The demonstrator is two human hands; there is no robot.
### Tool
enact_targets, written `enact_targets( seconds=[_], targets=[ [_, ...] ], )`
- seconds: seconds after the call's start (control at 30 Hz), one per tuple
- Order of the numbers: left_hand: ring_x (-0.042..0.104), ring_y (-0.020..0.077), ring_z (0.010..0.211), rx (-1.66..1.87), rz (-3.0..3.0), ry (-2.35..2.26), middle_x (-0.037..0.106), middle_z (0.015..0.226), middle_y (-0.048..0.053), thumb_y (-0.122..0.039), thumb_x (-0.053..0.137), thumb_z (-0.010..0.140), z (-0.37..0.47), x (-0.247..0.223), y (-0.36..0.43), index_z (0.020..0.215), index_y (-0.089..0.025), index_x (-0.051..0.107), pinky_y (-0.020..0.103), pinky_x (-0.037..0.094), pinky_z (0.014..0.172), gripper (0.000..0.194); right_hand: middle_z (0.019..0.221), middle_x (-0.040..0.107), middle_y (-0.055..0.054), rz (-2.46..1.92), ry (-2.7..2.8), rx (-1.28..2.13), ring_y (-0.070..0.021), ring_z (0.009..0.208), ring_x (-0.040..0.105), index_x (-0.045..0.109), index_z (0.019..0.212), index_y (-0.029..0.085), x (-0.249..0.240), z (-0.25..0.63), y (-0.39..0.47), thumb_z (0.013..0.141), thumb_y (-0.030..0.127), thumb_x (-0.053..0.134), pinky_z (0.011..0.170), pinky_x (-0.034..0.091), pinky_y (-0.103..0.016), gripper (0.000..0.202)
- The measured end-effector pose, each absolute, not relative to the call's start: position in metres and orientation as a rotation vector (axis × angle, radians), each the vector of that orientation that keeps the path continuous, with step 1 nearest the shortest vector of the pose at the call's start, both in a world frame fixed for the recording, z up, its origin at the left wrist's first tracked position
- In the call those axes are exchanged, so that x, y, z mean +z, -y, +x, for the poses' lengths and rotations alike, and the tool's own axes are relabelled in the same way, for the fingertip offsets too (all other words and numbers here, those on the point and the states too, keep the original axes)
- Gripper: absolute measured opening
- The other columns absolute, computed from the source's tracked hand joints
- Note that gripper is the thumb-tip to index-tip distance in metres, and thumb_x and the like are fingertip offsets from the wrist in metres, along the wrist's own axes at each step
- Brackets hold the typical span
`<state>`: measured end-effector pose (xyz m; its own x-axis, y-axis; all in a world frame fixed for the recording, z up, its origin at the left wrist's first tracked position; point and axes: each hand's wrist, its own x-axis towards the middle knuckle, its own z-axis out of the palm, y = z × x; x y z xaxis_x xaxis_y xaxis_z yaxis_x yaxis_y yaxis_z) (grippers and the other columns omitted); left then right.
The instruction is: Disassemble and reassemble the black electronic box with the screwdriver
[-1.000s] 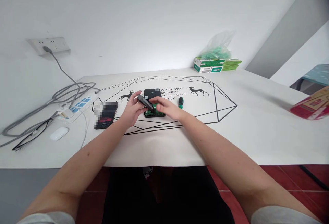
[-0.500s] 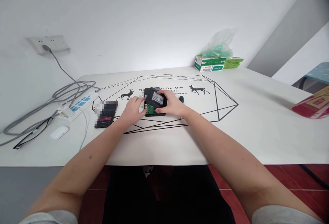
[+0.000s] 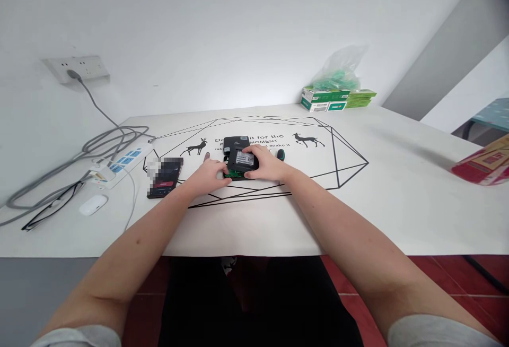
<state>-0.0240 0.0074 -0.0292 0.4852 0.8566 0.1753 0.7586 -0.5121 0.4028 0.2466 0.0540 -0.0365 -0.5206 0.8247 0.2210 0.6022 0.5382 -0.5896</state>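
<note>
My right hand (image 3: 264,164) grips a black case piece with a white label (image 3: 243,159), its fingers on the far edge and its thumb on the near one. Under that piece shows a green circuit board (image 3: 235,173). My left hand (image 3: 210,176) is at the board's left edge, fingers bent; whether they pinch anything is too small to tell. Just behind lies a flat black part with small stickers (image 3: 235,144). A dark green-and-black handle (image 3: 280,154) sits beyond my right hand, and a small brownish object (image 3: 207,156) lies beyond my left.
A phone (image 3: 166,177), a white mouse (image 3: 93,205), glasses (image 3: 51,206) and a power strip (image 3: 125,165) with coiled grey cables are on the left. Green-and-white boxes (image 3: 325,98) with a plastic bag stand at the back right. A red package (image 3: 483,164) is at the right edge.
The labelled case piece has moved slightly toward me and lower over the board, uncovering the black part behind. My left hand has shifted slightly nearer, exposing the small brownish object.
</note>
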Motion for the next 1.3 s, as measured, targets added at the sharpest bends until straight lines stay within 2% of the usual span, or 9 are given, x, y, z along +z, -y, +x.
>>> enact_targets(
  seconds=[0.13, 0.3, 0.37, 0.43, 0.5, 0.6, 0.77, 1.0, 1.3],
  targets=[
    [0.069, 0.0329, 0.117, 0.455, 2.445, -1.361, 0.076, 0.102, 0.004, -0.053, 0.077, 0.087, -0.025, -0.021, -0.002, 0.090, -0.027, 0.073, 0.065, 0.024, 0.138, 0.027, 0.150, 0.060, -0.014, -1.083, 2.369, 0.695, -0.0410, 0.146, 0.050, 0.065, 0.140, 0.023, -0.035, 0.249, -0.051, 0.069, 0.036, 0.086, 0.127, 0.042, -0.060, 0.075],
    [0.067, 0.0347, 0.123, 0.408, 2.359, -1.350, 0.075, 0.102, 0.004, -0.059, 0.076, 0.088, -0.029, -0.009, 0.004, 0.091, -0.027, 0.074, 0.057, 0.043, 0.126, 0.033, 0.148, 0.060, -0.010, -1.003, 2.411, 0.790, -0.0399, 0.147, 0.049, 0.067, 0.137, 0.028, -0.035, 0.251, -0.050, 0.070, 0.035, 0.088, 0.128, 0.041, -0.062, 0.070],
    [0.068, 0.0357, 0.121, 0.381, 2.297, -1.422, 0.074, 0.103, 0.005, -0.061, 0.077, 0.086, -0.030, -0.009, 0.003, 0.096, -0.026, 0.072, 0.054, 0.051, 0.116, 0.037, 0.149, 0.060, -0.010, -0.985, 2.407, 0.798, -0.0396, 0.148, 0.049, 0.067, 0.136, 0.028, -0.035, 0.252, -0.051, 0.070, 0.036, 0.089, 0.129, 0.040, -0.063, 0.070],
    [0.066, 0.0382, 0.125, 0.402, 2.248, -1.526, 0.074, 0.113, 0.008, -0.066, 0.078, 0.086, -0.031, -0.014, 0.000, 0.109, -0.025, 0.071, 0.053, 0.056, 0.109, 0.048, 0.149, 0.060, -0.010, -0.985, 2.404, 0.800, -0.0396, 0.147, 0.050, 0.068, 0.136, 0.028, -0.036, 0.251, -0.051, 0.070, 0.037, 0.090, 0.129, 0.041, -0.063, 0.070],
    [0.060, 0.0408, 0.136, 0.489, 2.275, -1.579, 0.071, 0.134, 0.013, -0.069, 0.075, 0.088, -0.030, -0.020, -0.003, 0.129, -0.023, 0.068, 0.056, 0.053, 0.114, 0.062, 0.149, 0.060, -0.010, -0.989, 2.407, 0.805, -0.0393, 0.147, 0.050, 0.068, 0.136, 0.027, -0.036, 0.250, -0.051, 0.070, 0.037, 0.091, 0.129, 0.041, -0.062, 0.070],
    [0.046, 0.0419, 0.154, 0.565, 2.419, -1.469, 0.057, 0.162, 0.016, -0.068, 0.070, 0.094, -0.029, -0.031, -0.008, 0.154, -0.024, 0.058, 0.062, 0.038, 0.129, 0.075, 0.147, 0.060, -0.011, -0.995, 2.420, 0.817, -0.0383, 0.146, 0.051, 0.068, 0.137, 0.026, -0.036, 0.247, -0.050, 0.071, 0.037, 0.091, 0.129, 0.041, -0.060, 0.071],
    [0.037, 0.0419, 0.162, 0.442, 2.500, -1.336, 0.057, 0.166, 0.014, -0.072, 0.069, 0.096, -0.029, -0.039, -0.014, 0.161, -0.026, 0.057, 0.068, 0.015, 0.139, 0.080, 0.148, 0.061, -0.011, -0.971, 2.423, 0.809, -0.0384, 0.147, 0.054, 0.070, 0.138, 0.027, -0.038, 0.245, -0.049, 0.073, 0.042, 0.093, 0.129, 0.042, -0.062, 0.071],
    [0.039, 0.0429, 0.158, 0.414, 2.493, -1.347, 0.059, 0.164, 0.017, -0.072, 0.071, 0.093, -0.033, -0.034, -0.014, 0.161, -0.022, 0.058, 0.066, 0.030, 0.134, 0.085, 0.149, 0.064, -0.011, -0.930, 2.446, 0.786, -0.0389, 0.147, 0.056, 0.072, 0.138, 0.028, -0.039, 0.249, -0.052, 0.072, 0.046, 0.096, 0.128, 0.044, -0.064, 0.072],
    [0.039, 0.0419, 0.158, 0.398, 2.471, -1.357, 0.061, 0.164, 0.014, -0.064, 0.065, 0.098, -0.030, -0.028, -0.010, 0.160, -0.023, 0.060, 0.065, 0.032, 0.131, 0.074, 0.159, 0.067, -0.012, -0.973, 2.488, 0.809, -0.0448, 0.156, 0.052, 0.073, 0.145, 0.028, -0.034, 0.250, -0.053, 0.066, 0.059, 0.098, 0.132, 0.039, -0.067, 0.088]
  ],
)
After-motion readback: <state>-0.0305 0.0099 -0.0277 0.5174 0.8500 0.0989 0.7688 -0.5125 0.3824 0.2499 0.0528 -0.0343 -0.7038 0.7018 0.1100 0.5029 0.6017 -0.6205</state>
